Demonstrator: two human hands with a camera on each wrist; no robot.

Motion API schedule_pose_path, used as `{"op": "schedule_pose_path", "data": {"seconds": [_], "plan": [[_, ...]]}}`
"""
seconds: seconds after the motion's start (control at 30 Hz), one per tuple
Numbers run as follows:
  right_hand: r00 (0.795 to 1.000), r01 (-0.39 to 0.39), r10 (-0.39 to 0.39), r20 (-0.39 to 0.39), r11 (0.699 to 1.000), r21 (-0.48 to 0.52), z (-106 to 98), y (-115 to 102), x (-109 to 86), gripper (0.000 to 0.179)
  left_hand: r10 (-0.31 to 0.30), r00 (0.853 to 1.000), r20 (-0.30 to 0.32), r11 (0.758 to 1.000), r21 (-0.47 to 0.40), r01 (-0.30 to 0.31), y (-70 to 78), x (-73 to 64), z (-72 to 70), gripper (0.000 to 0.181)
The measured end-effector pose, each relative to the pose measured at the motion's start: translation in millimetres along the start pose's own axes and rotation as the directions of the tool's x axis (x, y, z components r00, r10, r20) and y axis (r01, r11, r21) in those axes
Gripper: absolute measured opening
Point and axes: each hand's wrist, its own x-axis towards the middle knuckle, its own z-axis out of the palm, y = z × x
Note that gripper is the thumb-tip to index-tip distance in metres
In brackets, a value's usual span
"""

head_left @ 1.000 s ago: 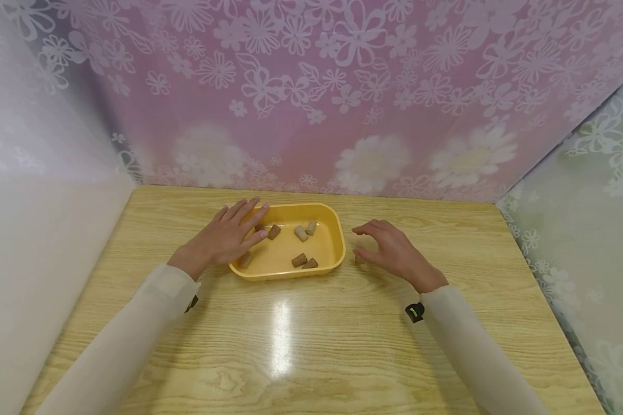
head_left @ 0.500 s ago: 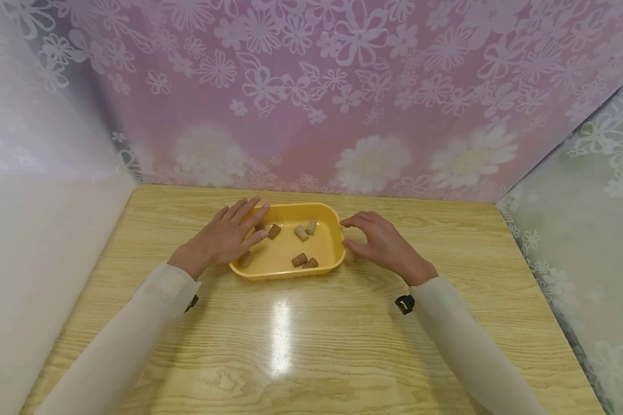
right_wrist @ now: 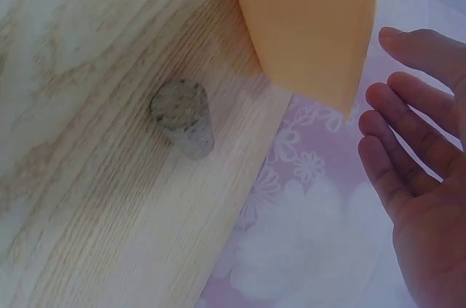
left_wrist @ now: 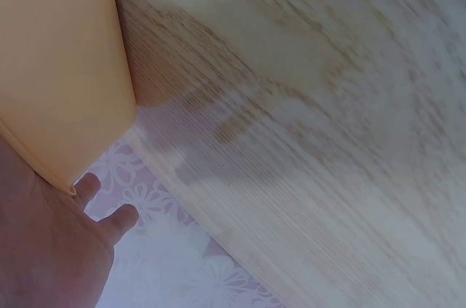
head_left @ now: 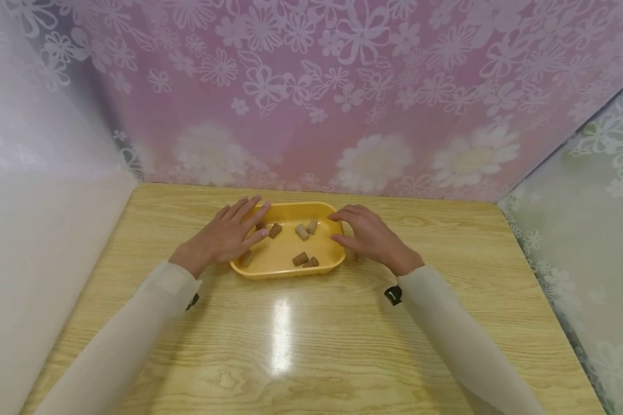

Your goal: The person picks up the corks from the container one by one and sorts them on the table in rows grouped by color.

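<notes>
A yellow plastic tray [head_left: 275, 268] stands on the table with several corks in it. Two pale corks [head_left: 301, 231] lie at its back right and two brown corks [head_left: 300, 259] near the front. My left hand [head_left: 220, 239] lies across the tray's left rim, fingers spread, partly covering corks at that end. Over the right rim hovers my right hand [head_left: 366, 233], thumb and fingers apart with nothing between them. One more cork [right_wrist: 183, 119] stands on the table just outside the tray's right end, below the right hand; in the head view that hand mostly hides it.
The wood-grain table [head_left: 342, 346] ends at a pink floral curtain [head_left: 301, 115] behind the tray. A white panel [head_left: 47, 230] borders the left side and a pale green floral curtain [head_left: 592, 242] the right.
My right hand has moved left from beside the tray to over its right rim. The left hand, the tray and the corks inside have stayed put.
</notes>
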Motion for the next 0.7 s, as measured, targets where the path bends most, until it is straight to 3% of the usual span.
{"op": "schedule_pose_path", "data": {"seconds": [0.7], "plan": [[0.993, 0.016, -0.024, 0.119, 0.998, 0.068, 21.7, -5.1, 35.6, 0.043, 0.000, 1.000, 0.002, 1.000, -0.014, 0.000, -0.4, 1.3, 0.3, 0.076]]}}
